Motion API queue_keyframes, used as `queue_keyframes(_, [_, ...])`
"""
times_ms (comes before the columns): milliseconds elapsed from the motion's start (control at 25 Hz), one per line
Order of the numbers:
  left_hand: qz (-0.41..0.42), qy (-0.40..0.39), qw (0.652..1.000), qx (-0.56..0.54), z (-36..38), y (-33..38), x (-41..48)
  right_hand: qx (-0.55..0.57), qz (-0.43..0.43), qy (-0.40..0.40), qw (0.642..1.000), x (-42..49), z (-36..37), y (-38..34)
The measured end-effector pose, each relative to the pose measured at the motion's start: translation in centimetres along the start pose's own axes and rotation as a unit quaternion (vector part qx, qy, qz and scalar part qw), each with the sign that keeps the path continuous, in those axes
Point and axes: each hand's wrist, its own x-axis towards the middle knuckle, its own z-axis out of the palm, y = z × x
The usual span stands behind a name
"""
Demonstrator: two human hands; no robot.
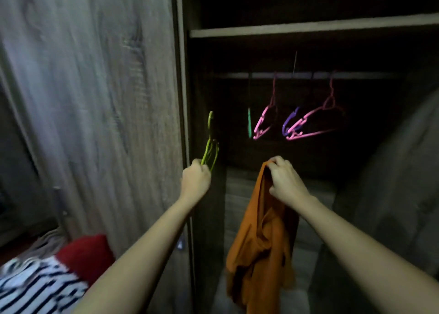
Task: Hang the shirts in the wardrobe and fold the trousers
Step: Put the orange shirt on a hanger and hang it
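While both arms are reaching forward toward the open wardrobe (308, 28), the two hands are working well apart from each other, each clamped on its own item.

Left hand (195, 180): curled into a fist around the lower part of a green hanger (210, 142). The hanger is standing nearly upright above the fist, seen edge-on, its hook pointing up just beside the wardrobe's vertical frame. The frame is blurred here, so the exact finger placement is not readable.

Right hand (286, 180): fingers are pinching the top edge of an orange shirt (259, 242). The shirt is hanging down from that grip in loose folds, in front of the wardrobe's lower compartment, apart from the green hanger and not on it.

Inside the wardrobe, a rail (308, 75) is running across under a shelf (308, 27). Hangers are hanging from the rail, all bare: a teal hanger (249, 125) at the left, seen edge-on; a pink hanger (263, 121) just beside it; then a purple hanger (288, 122) overlapping a second pink hanger (316, 123) further right. The interior is very dark, and the hooks on the rail are only faintly showing.

A wood-grain door panel (95, 99) is filling the left side of the view. At bottom left, a black-and-white striped garment (35, 287) is lying next to a red fabric item (88, 254); which kind of clothing either one is cannot be told. A grey blurred surface (403, 171) is occupying the right edge.
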Motion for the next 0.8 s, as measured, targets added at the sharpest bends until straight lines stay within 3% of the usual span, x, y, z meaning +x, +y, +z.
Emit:
queue_keyframes(160, [0.048,-0.01,0.997,0.052,-6.4,-5.1,-5.4,0.077,0.07,-0.128,0.986,-0.9,1.8,-0.1])
queue_keyframes(240, [0.05,-0.018,0.997,0.064,-10.2,-6.9,-6.3,0.116,0.124,-0.134,0.976,-1.9,2.4,0.1])
queue_keyframes(400, [-0.002,-0.146,0.984,-0.101,-15.4,-9.2,-7.2,0.118,0.177,-0.128,0.969,-3.0,2.8,-0.3])
queue_keyframes(560, [0.01,-0.211,0.966,-0.151,-15.9,-9.3,-9.2,0.081,0.101,-0.142,0.981,-3.3,1.7,-2.2])
queue_keyframes(800, [0.103,-0.225,0.948,-0.198,-10.0,-8.8,-11.2,0.069,-0.13,-0.148,0.978,-4.0,-2.3,-9.6])
